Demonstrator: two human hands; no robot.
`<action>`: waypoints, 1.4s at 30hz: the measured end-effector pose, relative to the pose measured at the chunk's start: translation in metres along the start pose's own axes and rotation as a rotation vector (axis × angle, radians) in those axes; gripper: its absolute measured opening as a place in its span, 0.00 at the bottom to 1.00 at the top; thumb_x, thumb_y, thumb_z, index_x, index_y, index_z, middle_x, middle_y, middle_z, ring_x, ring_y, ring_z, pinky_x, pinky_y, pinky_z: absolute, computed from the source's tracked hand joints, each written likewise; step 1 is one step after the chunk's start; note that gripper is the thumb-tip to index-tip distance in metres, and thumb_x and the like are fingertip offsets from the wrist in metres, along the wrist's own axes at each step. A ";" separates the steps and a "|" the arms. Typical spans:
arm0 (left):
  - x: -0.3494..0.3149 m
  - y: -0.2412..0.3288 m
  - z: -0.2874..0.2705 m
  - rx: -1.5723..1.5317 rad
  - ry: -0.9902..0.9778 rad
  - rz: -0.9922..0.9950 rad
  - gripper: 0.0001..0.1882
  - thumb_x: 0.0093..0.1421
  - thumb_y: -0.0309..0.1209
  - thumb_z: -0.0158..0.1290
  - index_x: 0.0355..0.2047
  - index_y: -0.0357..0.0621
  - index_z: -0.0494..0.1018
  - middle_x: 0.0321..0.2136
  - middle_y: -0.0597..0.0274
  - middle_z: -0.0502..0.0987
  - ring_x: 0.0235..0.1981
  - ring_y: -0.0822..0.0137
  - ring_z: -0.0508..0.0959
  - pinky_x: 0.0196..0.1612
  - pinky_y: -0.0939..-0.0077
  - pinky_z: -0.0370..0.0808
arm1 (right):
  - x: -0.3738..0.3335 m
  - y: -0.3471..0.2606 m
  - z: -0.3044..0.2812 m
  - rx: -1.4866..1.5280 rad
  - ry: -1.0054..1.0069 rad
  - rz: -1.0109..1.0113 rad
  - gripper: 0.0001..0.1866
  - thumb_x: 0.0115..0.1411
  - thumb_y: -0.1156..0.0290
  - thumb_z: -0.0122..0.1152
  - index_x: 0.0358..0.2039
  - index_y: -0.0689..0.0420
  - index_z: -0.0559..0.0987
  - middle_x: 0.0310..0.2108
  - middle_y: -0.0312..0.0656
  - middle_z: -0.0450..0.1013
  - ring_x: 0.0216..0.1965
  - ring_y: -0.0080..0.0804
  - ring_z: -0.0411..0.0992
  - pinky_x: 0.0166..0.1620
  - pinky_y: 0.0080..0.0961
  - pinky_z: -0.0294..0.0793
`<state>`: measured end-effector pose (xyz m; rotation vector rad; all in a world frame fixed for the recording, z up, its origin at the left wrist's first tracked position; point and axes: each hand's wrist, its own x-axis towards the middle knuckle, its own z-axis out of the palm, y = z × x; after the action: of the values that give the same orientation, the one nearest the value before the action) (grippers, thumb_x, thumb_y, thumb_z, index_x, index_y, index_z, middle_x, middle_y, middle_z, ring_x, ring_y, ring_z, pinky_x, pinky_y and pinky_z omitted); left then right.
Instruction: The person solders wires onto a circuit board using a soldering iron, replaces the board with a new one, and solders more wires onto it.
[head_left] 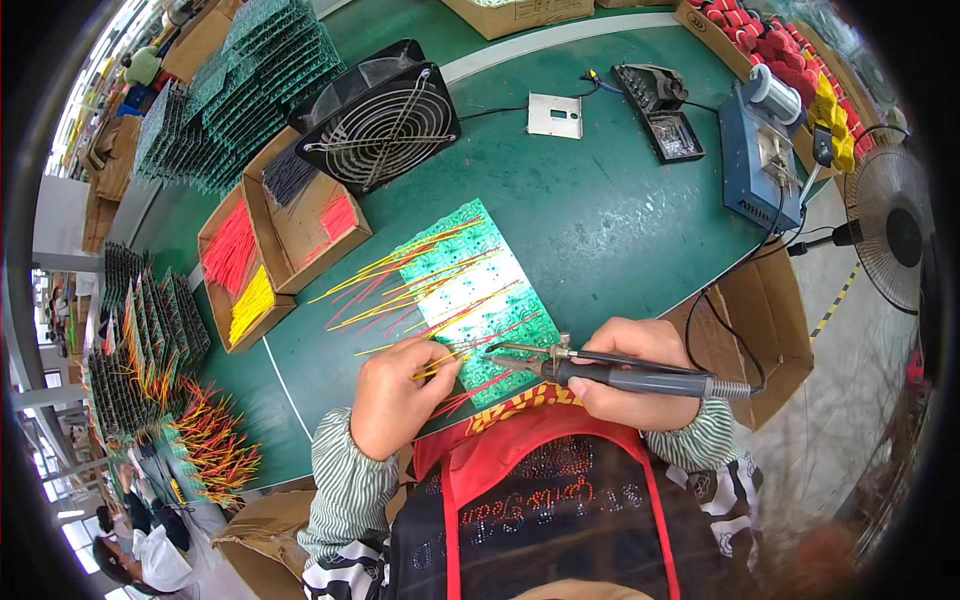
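Note:
A green circuit board panel (460, 303) lies on the table in front of me, with rows of red and yellow wires (400, 268) sticking out to its left. My left hand (400, 390) is closed at the board's near left part, pinching a yellow wire (432, 372) between thumb and fingers. From the right, my right hand (640, 372) grips a dark soldering iron (640, 381) with a thin metal solder feed tube above its barrel. The iron's tip points left, over the board close to my left fingertips; whether it touches a joint I cannot tell.
Left of the board, a cardboard tray (285, 285) holds red, yellow and black wires. Behind it stand a black box fan (385, 125) and stacked boards (240, 95). A blue solder-feeding unit (755, 150), an iron stand (660, 110) and a round fan (890, 225) are at the right.

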<state>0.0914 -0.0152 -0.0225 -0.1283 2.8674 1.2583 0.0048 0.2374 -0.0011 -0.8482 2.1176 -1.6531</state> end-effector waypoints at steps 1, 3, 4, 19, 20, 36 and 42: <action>-0.001 -0.002 0.000 -0.004 -0.014 0.010 0.05 0.52 0.27 0.59 0.26 0.38 0.75 0.24 0.54 0.77 0.23 0.57 0.78 0.26 0.69 0.73 | 0.001 0.001 0.002 -0.002 -0.001 0.011 0.08 0.45 0.73 0.66 0.23 0.58 0.73 0.14 0.36 0.70 0.15 0.23 0.70 0.21 0.21 0.67; 0.001 -0.004 -0.001 -0.006 -0.032 0.015 0.05 0.51 0.27 0.59 0.26 0.38 0.75 0.24 0.54 0.77 0.23 0.57 0.78 0.26 0.69 0.73 | 0.003 0.003 0.004 -0.004 -0.004 0.009 0.08 0.45 0.73 0.66 0.23 0.58 0.73 0.13 0.36 0.69 0.15 0.24 0.70 0.21 0.22 0.67; 0.002 -0.004 -0.002 -0.004 -0.063 0.006 0.05 0.51 0.27 0.59 0.26 0.38 0.75 0.24 0.54 0.77 0.24 0.57 0.77 0.27 0.69 0.73 | 0.003 0.005 0.007 0.024 0.008 0.022 0.08 0.45 0.73 0.66 0.23 0.58 0.73 0.13 0.36 0.69 0.15 0.24 0.70 0.20 0.22 0.66; 0.009 -0.003 -0.009 -0.009 -0.156 -0.060 0.05 0.51 0.25 0.59 0.25 0.36 0.75 0.24 0.56 0.76 0.23 0.61 0.76 0.27 0.72 0.72 | 0.018 0.004 0.007 0.010 -0.001 0.023 0.08 0.44 0.74 0.66 0.22 0.58 0.74 0.14 0.36 0.70 0.14 0.24 0.70 0.20 0.22 0.66; 0.009 -0.003 -0.008 -0.025 -0.139 -0.041 0.05 0.51 0.22 0.59 0.25 0.35 0.74 0.22 0.57 0.75 0.21 0.66 0.75 0.26 0.75 0.71 | 0.017 0.005 0.006 -0.007 0.020 -0.023 0.08 0.44 0.74 0.66 0.21 0.58 0.74 0.14 0.36 0.70 0.14 0.24 0.70 0.20 0.21 0.66; 0.002 0.025 -0.019 0.185 0.061 0.073 0.05 0.50 0.26 0.59 0.27 0.41 0.75 0.26 0.57 0.76 0.25 0.57 0.77 0.29 0.68 0.73 | 0.003 0.005 -0.010 -0.021 0.042 -0.043 0.08 0.46 0.75 0.65 0.23 0.60 0.74 0.13 0.35 0.70 0.14 0.20 0.68 0.20 0.19 0.65; 0.020 0.014 0.010 0.063 -0.056 0.070 0.05 0.52 0.28 0.58 0.27 0.40 0.75 0.25 0.56 0.75 0.25 0.55 0.76 0.27 0.65 0.71 | -0.001 0.007 -0.012 -0.026 0.064 -0.024 0.08 0.46 0.74 0.65 0.23 0.60 0.74 0.13 0.35 0.70 0.14 0.19 0.68 0.19 0.19 0.64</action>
<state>0.0698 0.0003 -0.0204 0.0074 2.8838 1.1603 -0.0033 0.2483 -0.0045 -0.8419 2.1846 -1.6894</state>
